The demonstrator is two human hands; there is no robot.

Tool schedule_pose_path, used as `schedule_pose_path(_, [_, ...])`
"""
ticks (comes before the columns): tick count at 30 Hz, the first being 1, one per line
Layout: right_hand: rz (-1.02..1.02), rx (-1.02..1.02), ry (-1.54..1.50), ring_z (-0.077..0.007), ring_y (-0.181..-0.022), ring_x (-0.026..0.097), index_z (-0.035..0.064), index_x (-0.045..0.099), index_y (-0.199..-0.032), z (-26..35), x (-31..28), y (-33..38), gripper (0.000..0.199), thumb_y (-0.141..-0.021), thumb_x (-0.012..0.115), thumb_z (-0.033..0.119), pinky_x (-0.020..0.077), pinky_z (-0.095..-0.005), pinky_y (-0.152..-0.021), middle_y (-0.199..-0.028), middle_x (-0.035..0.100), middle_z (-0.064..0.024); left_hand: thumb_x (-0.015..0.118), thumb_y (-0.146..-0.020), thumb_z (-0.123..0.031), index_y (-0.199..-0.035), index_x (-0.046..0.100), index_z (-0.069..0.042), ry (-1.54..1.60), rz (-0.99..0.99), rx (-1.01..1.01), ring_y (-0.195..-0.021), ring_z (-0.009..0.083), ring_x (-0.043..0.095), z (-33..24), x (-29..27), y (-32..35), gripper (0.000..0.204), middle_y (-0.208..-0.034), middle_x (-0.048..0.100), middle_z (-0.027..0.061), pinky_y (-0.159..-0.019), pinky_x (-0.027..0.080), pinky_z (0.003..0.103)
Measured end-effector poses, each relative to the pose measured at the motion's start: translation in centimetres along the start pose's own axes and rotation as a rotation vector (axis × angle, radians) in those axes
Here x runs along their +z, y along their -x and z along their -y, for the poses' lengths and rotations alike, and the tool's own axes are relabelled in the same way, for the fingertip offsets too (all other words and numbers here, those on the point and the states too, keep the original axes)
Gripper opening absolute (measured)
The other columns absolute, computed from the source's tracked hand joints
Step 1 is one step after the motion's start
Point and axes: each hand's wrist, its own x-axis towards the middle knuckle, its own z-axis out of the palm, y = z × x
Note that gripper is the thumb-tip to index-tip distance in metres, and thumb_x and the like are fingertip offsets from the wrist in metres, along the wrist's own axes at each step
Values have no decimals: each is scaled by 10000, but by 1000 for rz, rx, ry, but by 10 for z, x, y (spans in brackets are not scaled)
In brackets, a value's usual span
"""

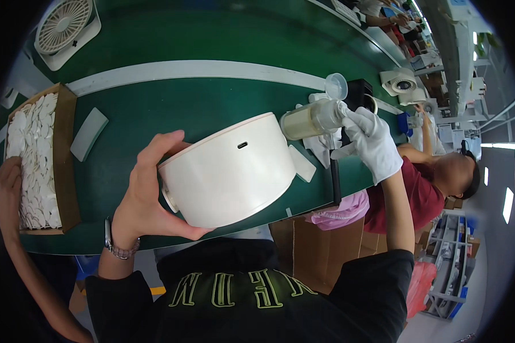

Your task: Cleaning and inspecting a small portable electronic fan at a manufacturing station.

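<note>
My bare left hand point(146, 197) grips the left side of a white, drum-shaped plastic housing point(232, 174). The housing is tilted above the bench, and a small dark slot shows in its wall. In a white glove, my right hand point(372, 140) has its fingers closed at the top of a clear bottle point(310, 121) with pale yellowish contents. Whether the glove also pinches something small is hidden. A round clear lid point(336, 87) sits beside the bottle. Just below the gloved thumb is a slim black-handled tool point(335, 183). A pale grey block point(302, 164) lies by the housing's right edge.
On the green bench point(177, 108), a cardboard box point(67, 166) of white flat parts stands left; another person's hand point(7, 180) reaches into it. Nearby lies a second pale block point(89, 134). A fan point(66, 28) stands far left. A co-worker in red point(406, 194) is at right.
</note>
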Motion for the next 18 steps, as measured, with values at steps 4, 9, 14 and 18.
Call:
schedule_pose_path(4, [-48, 264, -627, -138, -626, 536, 26, 615, -943, 2, 4, 6, 172, -860, 588, 174, 454, -252, -545, -766, 551, -6, 876, -451, -270, -1289, 368, -41, -13, 5, -39, -988, 282, 581, -13, 3, -10, 1006, -1108, 544, 160, -827, 474, 361])
schedule_pose_path(9, [-168, 436, -1415, -123, -615, 537, 64, 585, -894, 73, 27, 33, 196, -816, 624, 239, 446, -293, -534, -778, 584, -32, 862, -477, -271, -1269, 400, -24, -109, -30, -89, -973, 291, 599, -33, 10, -22, 949, -1101, 555, 173, -819, 490, 347])
schedule_pose_path(14, [-122, -310, -437, -117, -605, 539, 10, 599, -969, 102, 18, 24, 273, -762, 670, 173, 417, -267, -489, -803, 590, -73, 847, -492, -255, -1186, 463, -6, -134, -10, -55, -854, 277, 635, -33, 13, -19, 832, -1028, 589, 161, -722, 521, 318])
schedule_pose_path(18, [-77, -655, 130, -129, -558, 515, -25, 597, -1032, 128, 16, 25, 327, -763, 662, 149, 396, -275, -463, -742, 555, -75, 840, -493, -247, -1135, 482, -1, -132, -55, -30, -787, 268, 647, -31, 15, -14, 776, -968, 609, 144, -660, 530, 312])
